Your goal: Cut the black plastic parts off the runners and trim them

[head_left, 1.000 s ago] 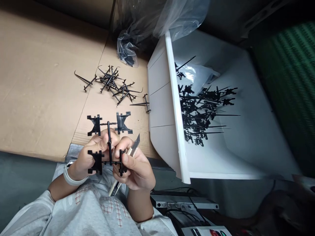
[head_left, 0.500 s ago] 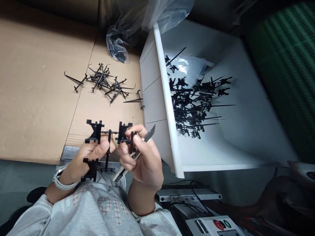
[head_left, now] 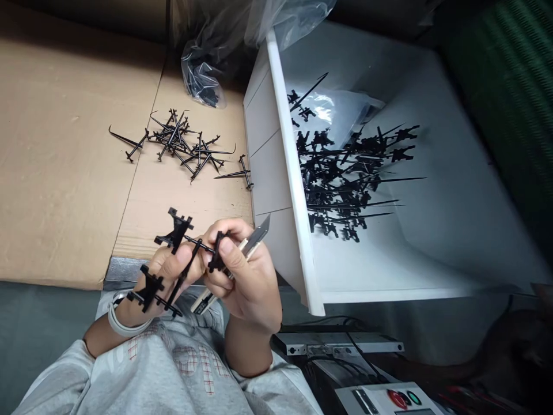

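Over the near edge of the desk [head_left: 194,202], your left fingers [head_left: 176,263] pinch the black frame [head_left: 184,275], your right fingers [head_left: 235,257] its end piece [head_left: 216,254] and a knife [head_left: 202,301]; brace the frame, blade [head_left: 260,229] pointing outward.

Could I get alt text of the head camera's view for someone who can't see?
A person's left hand grips a branched black frame while the right hand pinches a flat black piece and holds an exposed-blade knife. Beyond lie thin black pieces; to the right, a white bin holds black parts.
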Motion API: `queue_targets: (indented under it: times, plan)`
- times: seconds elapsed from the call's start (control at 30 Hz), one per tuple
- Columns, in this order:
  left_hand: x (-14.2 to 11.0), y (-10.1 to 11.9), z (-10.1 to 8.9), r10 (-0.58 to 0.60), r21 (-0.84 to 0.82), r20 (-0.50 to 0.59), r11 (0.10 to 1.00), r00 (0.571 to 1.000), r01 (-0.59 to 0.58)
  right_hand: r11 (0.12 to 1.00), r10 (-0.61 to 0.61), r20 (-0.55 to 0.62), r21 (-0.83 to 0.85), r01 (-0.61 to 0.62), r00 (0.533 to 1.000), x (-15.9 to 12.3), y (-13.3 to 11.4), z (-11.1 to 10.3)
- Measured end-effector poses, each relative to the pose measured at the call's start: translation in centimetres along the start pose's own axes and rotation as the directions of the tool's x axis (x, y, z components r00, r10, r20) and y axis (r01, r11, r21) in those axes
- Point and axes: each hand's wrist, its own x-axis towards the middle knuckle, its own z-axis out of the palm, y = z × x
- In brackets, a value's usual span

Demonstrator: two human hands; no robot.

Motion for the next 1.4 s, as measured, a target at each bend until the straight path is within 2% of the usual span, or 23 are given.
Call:
queue_targets:
  times: [0.1, 0.17, 0.3, 0.37, 0.47, 0.53, 0.6, 0.67, 0.77, 0.87, 1.0, 1.1, 1.27, 1.4]
  plan:
    - [0.4, 0.0, -0.4, -0.023, -0.049, 0.118, 0.998, 0.993, 0.029, 0.999, 0.035, 0.059, 0.031, -0.037, 0.998, 0.0, -0.1, -0.2]
    - [0.7, 0.2, -0.2, -0.023, -0.078, 0.138, 0.996, 0.990, 0.034, 0.998, 0.034, 0.066, 0.052, -0.037, 0.997, 0.0, -0.1, -0.2]
    - [1.2, 1.0, 0.4, 0.022, -0.161, 0.073, 0.987, 0.997, -0.010, 0.996, 0.014, 0.084, 0.081, -0.021, 0.996, -0.1, -0.1, -0.4]
    - [1.4, 1.3, 0.4, 0.089, -0.201, 0.017, 0.976, 0.996, -0.084, 0.996, 0.004, 0.101, 0.086, -0.012, 0.995, -0.1, -0.1, -0.6]
    - [1.4, 1.4, -0.2, 0.196, -0.088, -0.095, 0.975, 0.976, -0.205, 0.997, -0.023, 0.102, 0.072, 0.015, 0.995, -0.1, -0.1, -0.7]
    - [1.1, 1.3, -0.7, 0.181, 0.093, -0.100, 0.981, 0.978, -0.172, 0.998, -0.029, 0.082, 0.052, 0.025, 0.996, 0.0, -0.2, -0.7]
    - [0.7, 1.4, -1.2, 0.096, 0.234, -0.053, 0.969, 0.994, -0.081, 0.999, -0.029, 0.051, 0.035, 0.027, 0.998, 0.0, -0.3, -0.7]
    - [0.5, 1.6, -1.6, 0.000, 0.314, -0.001, 0.950, 1.000, 0.000, 0.999, -0.032, 0.015, 0.035, 0.031, 0.999, 0.1, -0.6, -0.8]
    - [0.3, 1.9, -2.2, -0.046, 0.373, 0.014, 0.927, 0.999, 0.037, 0.998, -0.038, -0.043, 0.054, 0.041, 0.998, 0.2, -0.9, -1.0]
    - [0.2, 1.9, -2.7, -0.088, 0.367, -0.005, 0.926, 0.996, 0.083, 0.998, -0.030, -0.058, 0.054, 0.033, 0.998, 0.2, -1.0, -1.1]
    - [0.5, 1.6, -2.8, -0.203, 0.334, 0.068, 0.927, 0.977, 0.170, 1.000, 0.013, -0.043, 0.022, -0.012, 0.999, 0.4, -0.6, -0.9]
    - [0.5, 1.4, -3.1, -0.197, 0.292, 0.106, 0.943, 0.975, 0.159, 1.000, 0.029, -0.051, 0.002, -0.029, 0.998, 0.6, -0.2, -0.8]
    - [0.0, 1.1, -4.1, -0.146, 0.212, 0.039, 0.968, 0.989, 0.134, 1.000, 0.031, -0.049, -0.002, -0.031, 0.998, 0.8, 0.2, -0.7]
    - [-0.1, 1.8, -4.0, -0.114, 0.269, -0.059, 0.955, 0.992, 0.126, 0.999, -0.010, -0.096, -0.044, 0.006, 0.995, 0.9, 0.0, -0.8]
